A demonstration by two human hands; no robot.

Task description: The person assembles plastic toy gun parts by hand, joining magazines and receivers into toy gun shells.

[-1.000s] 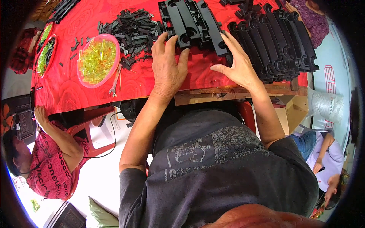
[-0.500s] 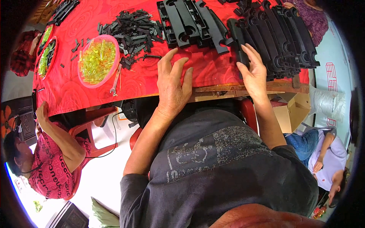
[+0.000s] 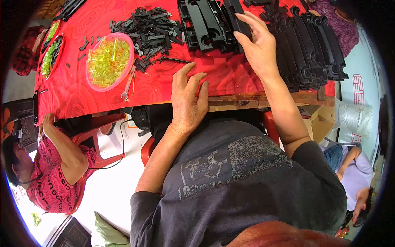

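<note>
My left hand (image 3: 190,99) rests at the table's near edge, fingers loosely bent and apart, with nothing in it. To its right and farther forward, my right hand (image 3: 260,51) has its thumb and fingers about the near end of a long black plastic part (image 3: 236,12). That part lies against the right side of a group of similar long black housings (image 3: 201,24) with round cut-outs near their ends. A larger stack of long black parts (image 3: 306,49) stands to the right of my right hand, partly covered by it.
A pile of small black pieces (image 3: 150,31) lies left of the housings. Beside it are a pink-rimmed bowl of yellow-green clear pieces (image 3: 109,61) and a wrench (image 3: 128,84). Another person (image 3: 57,173) sits at the left, one more (image 3: 352,173) at the right.
My right hand has moved left and forward, from the right stack's edge to the middle housings, with the long black part. My left hand has stayed nearly still.
</note>
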